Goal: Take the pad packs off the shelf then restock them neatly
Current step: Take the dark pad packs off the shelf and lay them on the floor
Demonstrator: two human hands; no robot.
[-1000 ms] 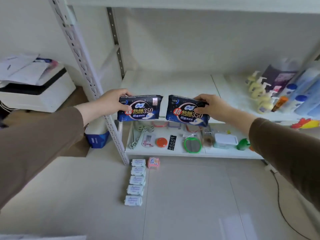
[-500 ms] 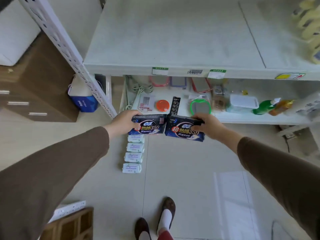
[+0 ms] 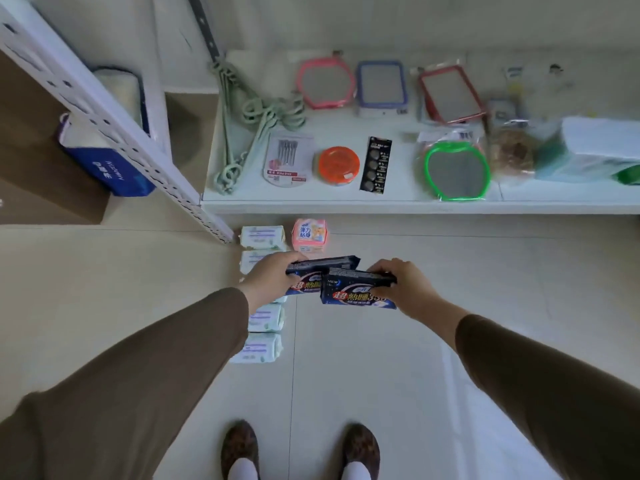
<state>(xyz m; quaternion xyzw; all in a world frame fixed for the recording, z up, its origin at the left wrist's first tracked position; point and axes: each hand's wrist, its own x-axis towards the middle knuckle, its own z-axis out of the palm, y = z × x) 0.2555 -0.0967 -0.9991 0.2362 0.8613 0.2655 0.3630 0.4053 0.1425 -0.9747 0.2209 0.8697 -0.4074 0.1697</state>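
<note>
Left hand (image 3: 268, 277) grips dark navy pad pack (image 3: 308, 284); right hand (image 3: 403, 285) grips matching pack (image 3: 353, 296), overlapping.

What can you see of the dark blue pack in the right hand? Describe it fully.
The dark blue pack is a flat, soft-looking plastic package with glossy printing: large red and white Chinese characters, yellow "350" partly covered, and a small "NEW" at its upper left. It is held above the floor, face tilted up toward the camera. The right hand grips its right end, with the fingers curled over the top edge. Its left end overlaps the second matching pack held by the left hand.
</note>
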